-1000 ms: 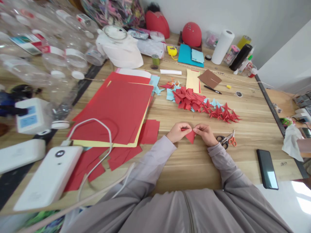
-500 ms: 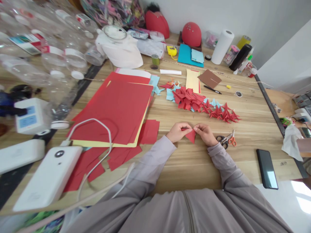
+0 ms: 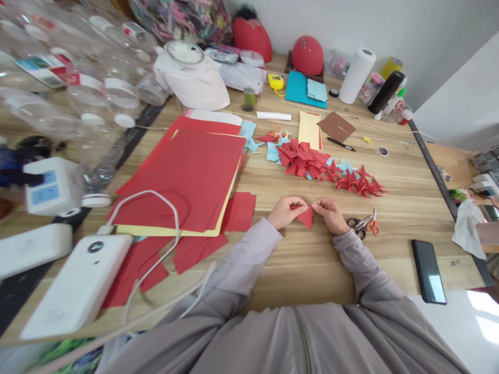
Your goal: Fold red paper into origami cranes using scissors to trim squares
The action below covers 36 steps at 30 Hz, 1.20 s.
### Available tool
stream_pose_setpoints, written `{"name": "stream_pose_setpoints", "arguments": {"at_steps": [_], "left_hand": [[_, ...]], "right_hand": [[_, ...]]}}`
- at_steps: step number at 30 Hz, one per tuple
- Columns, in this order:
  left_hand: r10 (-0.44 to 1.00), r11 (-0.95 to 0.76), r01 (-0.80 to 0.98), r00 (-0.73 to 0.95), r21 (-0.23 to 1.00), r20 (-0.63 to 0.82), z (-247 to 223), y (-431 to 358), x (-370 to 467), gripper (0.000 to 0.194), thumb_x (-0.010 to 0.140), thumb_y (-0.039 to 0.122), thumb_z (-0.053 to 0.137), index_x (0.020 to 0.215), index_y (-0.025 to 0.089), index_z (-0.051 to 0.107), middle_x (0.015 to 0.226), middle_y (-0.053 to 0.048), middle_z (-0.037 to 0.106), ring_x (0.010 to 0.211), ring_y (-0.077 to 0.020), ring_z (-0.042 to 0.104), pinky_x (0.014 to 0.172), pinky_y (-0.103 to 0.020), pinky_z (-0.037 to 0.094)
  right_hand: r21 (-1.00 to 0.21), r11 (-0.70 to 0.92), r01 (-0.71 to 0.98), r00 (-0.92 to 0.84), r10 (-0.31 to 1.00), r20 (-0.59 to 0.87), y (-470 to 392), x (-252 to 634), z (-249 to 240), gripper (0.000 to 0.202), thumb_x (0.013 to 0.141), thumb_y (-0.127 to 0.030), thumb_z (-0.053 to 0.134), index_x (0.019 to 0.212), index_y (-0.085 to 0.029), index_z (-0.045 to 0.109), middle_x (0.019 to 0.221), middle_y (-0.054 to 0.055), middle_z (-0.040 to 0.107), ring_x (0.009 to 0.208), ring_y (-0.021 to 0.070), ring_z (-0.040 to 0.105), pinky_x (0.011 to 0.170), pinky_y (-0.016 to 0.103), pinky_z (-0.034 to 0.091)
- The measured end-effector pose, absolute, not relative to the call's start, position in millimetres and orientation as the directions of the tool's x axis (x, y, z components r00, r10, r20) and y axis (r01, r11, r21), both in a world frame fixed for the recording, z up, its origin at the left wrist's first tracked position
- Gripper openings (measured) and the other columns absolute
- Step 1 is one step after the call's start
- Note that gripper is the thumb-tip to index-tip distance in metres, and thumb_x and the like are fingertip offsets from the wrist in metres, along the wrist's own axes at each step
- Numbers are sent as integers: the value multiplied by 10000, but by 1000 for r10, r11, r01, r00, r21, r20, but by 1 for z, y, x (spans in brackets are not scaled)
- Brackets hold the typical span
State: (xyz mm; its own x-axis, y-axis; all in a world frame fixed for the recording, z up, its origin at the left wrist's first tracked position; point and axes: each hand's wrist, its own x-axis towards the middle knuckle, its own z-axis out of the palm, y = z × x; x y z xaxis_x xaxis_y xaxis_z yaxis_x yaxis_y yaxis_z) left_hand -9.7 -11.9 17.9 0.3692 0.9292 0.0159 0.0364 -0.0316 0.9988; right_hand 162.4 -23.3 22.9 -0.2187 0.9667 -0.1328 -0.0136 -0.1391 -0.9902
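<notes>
Between my hands is a small folded red paper (image 3: 306, 217), its point turned toward me. My left hand (image 3: 287, 211) pinches its upper left edge between thumb and fingers. At its upper right corner, my right hand (image 3: 328, 213) has thumb and fingertips closed on the paper. Just beyond the hands lies a pile of folded red and light blue paper pieces (image 3: 306, 160). Scissors with black and orange handles (image 3: 365, 224) rest right of my right hand. Cut red paper squares (image 3: 240, 212) lie to the left of my left hand.
Large red sheets (image 3: 187, 176) cover the left of the table, beside a white power bank (image 3: 76, 285) with a cable. A phone (image 3: 429, 271) lies at the right. Plastic bottles (image 3: 86, 93) crowd the far left. Another person's hand (image 3: 489, 234) shows at the right edge.
My right hand's fingertips have shifted very slightly at the paper's upper right corner. Otherwise the hands and paper are almost in the same place.
</notes>
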Motion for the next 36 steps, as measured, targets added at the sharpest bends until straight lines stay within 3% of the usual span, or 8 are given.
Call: {"name": "stream_pose_setpoints", "arguments": {"at_steps": [4,7,11,13,17,22,30,36], "left_hand": [[940,84,-56,336,995,-61,19,-13,-9,232,701,364,643,709,131,635,615,-1,600,543,-111,529,535,-241,444],[960,131,-119,264,984,-96,19,-12,-9,267,675,382,666,774,134,656,715,-22,651,597,-129,567,555,-258,472],[969,57,-87,243,995,-34,17,-10,-9,229,675,340,675,789,142,686,804,-49,689,737,-156,604,702,-285,481],[963,3,-49,269,999,10,18,-10,-9,195,696,326,661,754,142,691,773,-49,681,729,-152,593,703,-279,462],[951,-78,10,300,997,72,18,-12,-8,167,716,297,639,672,138,665,673,-21,618,623,-117,526,606,-251,399],[982,-25,-38,185,999,31,17,-13,-7,270,724,347,622,568,155,514,532,46,453,525,-82,390,537,-226,326],[979,-33,-50,202,998,43,22,-11,-10,353,736,382,607,526,165,424,508,59,373,509,-75,336,522,-223,284],[945,-36,-16,326,999,39,20,-12,-11,262,728,359,617,594,153,526,561,26,502,540,-90,430,546,-227,338]], "right_hand": [[-989,-130,-66,-193,974,-115,-24,162,23,308,716,-479,672,678,-179,611,598,-15,592,570,108,521,597,253,438],[-991,-133,-20,-220,968,-125,-25,161,22,289,684,-449,710,701,-178,612,606,-22,591,552,96,497,555,236,403],[-994,-105,34,-268,957,-110,-26,161,20,267,678,-419,718,693,-177,607,587,-33,567,521,88,459,525,232,369],[-996,-72,59,-300,950,-87,-27,162,20,240,691,-394,713,699,-175,615,595,-32,557,534,90,456,539,237,370],[-993,-16,117,-341,939,-56,-28,163,19,214,712,-369,699,702,-170,622,601,-30,530,550,90,444,545,236,363],[-987,-9,163,-352,934,-66,-28,161,19,250,720,-408,684,721,-164,630,632,-14,565,560,96,469,549,237,381],[-998,-70,10,-152,986,-70,-25,162,19,254,696,-395,712,640,-168,613,522,-36,542,485,83,445,500,227,344],[-993,-107,-53,-76,992,-103,-23,165,15,287,654,-376,751,582,-171,564,463,-57,501,440,68,402,467,216,306]]}}
